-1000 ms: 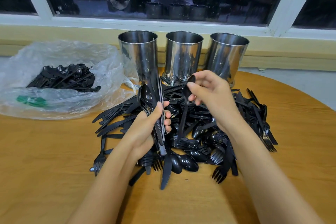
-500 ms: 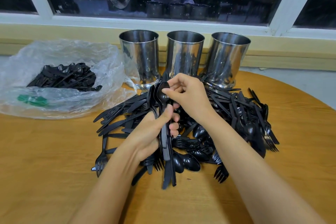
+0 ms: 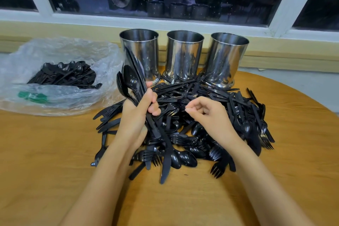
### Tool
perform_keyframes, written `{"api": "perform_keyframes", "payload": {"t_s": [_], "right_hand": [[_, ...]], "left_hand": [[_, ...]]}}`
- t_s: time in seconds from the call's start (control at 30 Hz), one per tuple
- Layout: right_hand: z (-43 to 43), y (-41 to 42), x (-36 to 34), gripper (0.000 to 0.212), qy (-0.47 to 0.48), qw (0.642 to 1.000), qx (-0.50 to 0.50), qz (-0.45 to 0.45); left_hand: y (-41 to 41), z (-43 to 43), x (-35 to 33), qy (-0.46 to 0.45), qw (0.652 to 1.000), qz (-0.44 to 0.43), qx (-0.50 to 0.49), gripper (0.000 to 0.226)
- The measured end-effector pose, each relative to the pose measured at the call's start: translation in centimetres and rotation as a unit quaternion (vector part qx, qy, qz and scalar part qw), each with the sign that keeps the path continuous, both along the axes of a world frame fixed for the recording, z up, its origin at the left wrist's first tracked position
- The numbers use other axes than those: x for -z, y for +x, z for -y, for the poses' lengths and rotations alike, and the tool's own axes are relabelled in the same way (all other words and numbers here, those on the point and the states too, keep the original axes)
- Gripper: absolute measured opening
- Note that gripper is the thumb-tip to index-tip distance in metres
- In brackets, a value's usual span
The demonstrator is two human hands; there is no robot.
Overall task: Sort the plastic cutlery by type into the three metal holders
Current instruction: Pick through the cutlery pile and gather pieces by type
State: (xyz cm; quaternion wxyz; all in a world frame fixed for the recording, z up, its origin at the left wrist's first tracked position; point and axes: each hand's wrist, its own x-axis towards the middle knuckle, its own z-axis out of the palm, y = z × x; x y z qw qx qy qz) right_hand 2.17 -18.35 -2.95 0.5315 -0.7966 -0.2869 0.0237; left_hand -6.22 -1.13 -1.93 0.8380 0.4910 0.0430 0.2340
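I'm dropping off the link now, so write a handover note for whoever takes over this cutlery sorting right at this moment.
Left hand: grips a mixed bundle of spoons and knives, raised in front of the left holder.
Right hand: over the pile, fingers curled, nothing seen in them.
Middle holder and right holder stand behind the pile; no cutlery shows above any rim.
Done: nothing visibly sorted.
Left: split the bundle by type, clear the pile, then the plastic bag of more cutlery.
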Motion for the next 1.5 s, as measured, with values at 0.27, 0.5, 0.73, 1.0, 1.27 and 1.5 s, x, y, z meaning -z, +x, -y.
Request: {"api": "perform_keyframes", "payload": {"t_s": [0.27, 0.5, 0.73, 1.0, 1.27, 1.5], "right_hand": [[3.2, -1.1, -0.2, 0.011, -0.032, 0.999, 0.023, 0.026], [6.2, -3.4, 0.0, 0.007, -0.057, 0.997, 0.035, 0.047], [9.2, -5.7, 1.0, 0.011, -0.152, 0.987, -0.040, 0.043], [9.0, -7.5, 2.2, 0.022, -0.337, 0.909, -0.055, 0.239], [7.3, -5.6, 0.6, 0.012, -0.116, 0.945, 0.025, 0.304], [6.1, -3.0, -1.3, 0.013, 0.014, 0.969, 0.070, 0.237]], "left_hand": [[-3.6, 5.3, -0.9, 0.274, 0.961, 0.032, -0.024, 0.024], [-6.0, 8.1, 4.6, 0.369, 0.926, -0.078, -0.006, 0.015], [-5.7, 8.1, 2.0, 0.216, 0.975, -0.050, -0.033, 0.016], [-6.2, 8.0, 0.8, -0.020, 0.998, -0.052, 0.029, 0.015], [-6.2, 7.1, 0.6, -0.082, 0.992, -0.083, 0.048, 0.019], [-4.5, 5.9, 0.6, -0.084, 0.991, -0.092, 0.054, 0.015]]}}
